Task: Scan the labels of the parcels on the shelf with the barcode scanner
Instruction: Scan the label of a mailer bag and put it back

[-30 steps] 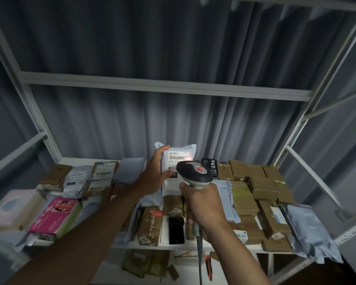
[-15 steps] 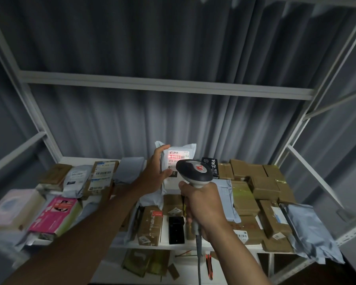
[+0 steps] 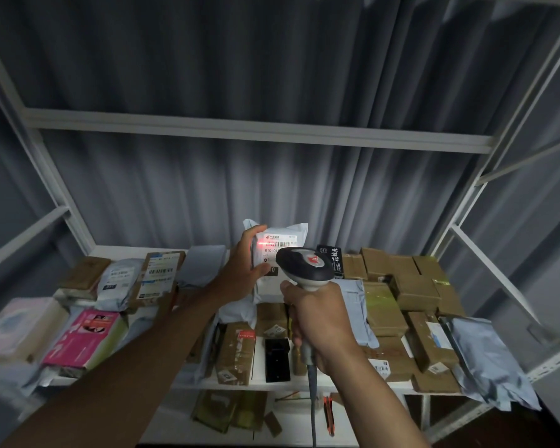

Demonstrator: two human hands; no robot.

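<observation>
Just above the middle of the frame, a white poly-bag parcel [image 3: 282, 253] stood upright over the shelf [image 3: 304, 384], its label [image 3: 277, 245] facing the viewer with a red scan line across the barcode. It looked light and soft, the film puckered at the top corners, probably a little slick, so a hold along one edge seemed right, clear of the label. The left hand [image 3: 240, 273] held it that way, thumb over the top left corner, fingers curled round the left side. Just right and lower, the right hand [image 3: 320, 321] was wrapped tight round the handle of the barcode scanner [image 3: 304, 268], its head aimed at the label. Brown cartons [image 3: 414, 292] filled the right of the shelf; a pink box [image 3: 84, 337] lay at lower left.
</observation>
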